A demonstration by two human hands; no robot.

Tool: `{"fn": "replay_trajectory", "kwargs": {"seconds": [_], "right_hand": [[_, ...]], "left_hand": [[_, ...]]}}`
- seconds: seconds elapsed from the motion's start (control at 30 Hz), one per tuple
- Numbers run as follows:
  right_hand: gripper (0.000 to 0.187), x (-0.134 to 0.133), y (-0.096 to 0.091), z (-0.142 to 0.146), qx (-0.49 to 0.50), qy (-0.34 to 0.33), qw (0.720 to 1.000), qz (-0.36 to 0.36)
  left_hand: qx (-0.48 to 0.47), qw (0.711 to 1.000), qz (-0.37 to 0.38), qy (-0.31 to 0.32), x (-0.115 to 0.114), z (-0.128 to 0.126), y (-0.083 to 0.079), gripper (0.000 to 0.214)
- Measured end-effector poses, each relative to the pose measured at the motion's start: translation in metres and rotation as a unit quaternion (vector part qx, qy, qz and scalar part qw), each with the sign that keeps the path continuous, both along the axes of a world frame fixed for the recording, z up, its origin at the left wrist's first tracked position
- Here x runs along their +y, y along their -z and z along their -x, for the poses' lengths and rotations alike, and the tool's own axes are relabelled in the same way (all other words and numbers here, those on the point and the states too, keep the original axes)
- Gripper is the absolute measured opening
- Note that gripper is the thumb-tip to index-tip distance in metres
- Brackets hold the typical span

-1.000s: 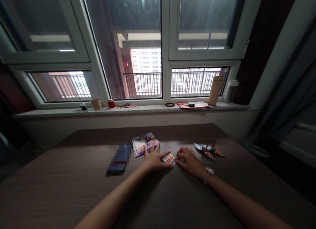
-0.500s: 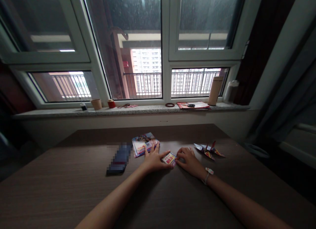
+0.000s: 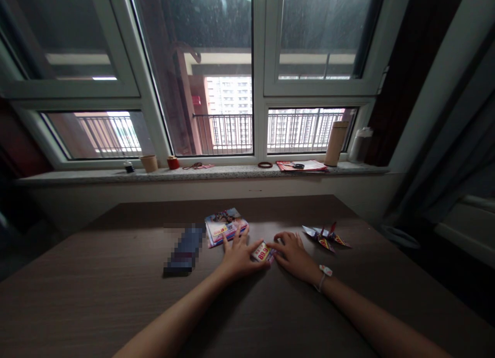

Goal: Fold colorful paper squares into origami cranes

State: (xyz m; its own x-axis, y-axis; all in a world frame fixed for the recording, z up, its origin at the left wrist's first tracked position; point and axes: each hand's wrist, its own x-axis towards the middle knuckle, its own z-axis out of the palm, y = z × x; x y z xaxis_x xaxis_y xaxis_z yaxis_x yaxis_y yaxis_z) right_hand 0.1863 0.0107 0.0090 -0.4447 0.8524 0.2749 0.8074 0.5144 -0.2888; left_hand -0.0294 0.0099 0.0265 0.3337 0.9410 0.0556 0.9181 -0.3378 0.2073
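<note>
A small folded paper (image 3: 262,253) with large red printed numbers lies on the table between my hands. My left hand (image 3: 240,257) holds it from the left, forefinger at its top edge and thumb at its lower edge; the other fingers spread towards a stack of printed paper sheets (image 3: 220,227). At the paper's right side, the bent fingertips of my right hand (image 3: 294,255) press on its edge. Two folded paper cranes (image 3: 327,237) rest to the right of that hand. What lies under the fingertips is hidden.
A dark blurred-out flat object (image 3: 185,250) lies left on the brown table (image 3: 96,275). Along the windowsill (image 3: 232,172) stand a paper cup (image 3: 149,163), a red spool (image 3: 172,163), a tan bottle (image 3: 336,143) and a pale bottle (image 3: 361,145). Scissors (image 3: 298,166) lie on red-edged papers there.
The fingers of my right hand have shifted slightly up along the folded paper's right edge. The paper has turned a little; the camera view has moved slightly.
</note>
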Motion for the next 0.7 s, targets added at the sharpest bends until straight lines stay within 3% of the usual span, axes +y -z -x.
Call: {"fn": "replay_trajectory", "kwargs": {"seconds": [0.33, 0.7], "right_hand": [[0.051, 0.0007, 0.0016, 0.0052, -0.093, 0.023, 0.995, 0.005], [0.045, -0.0013, -0.0016, 0.0050, -0.062, 0.037, 0.997, -0.007]], "left_hand": [[0.029, 1.000, -0.001, 0.000, -0.0004, -0.0034, -0.0048, 0.079], [0.015, 1.000, -0.012, 0.003, -0.0014, -0.0013, -0.0067, 0.080]]}}
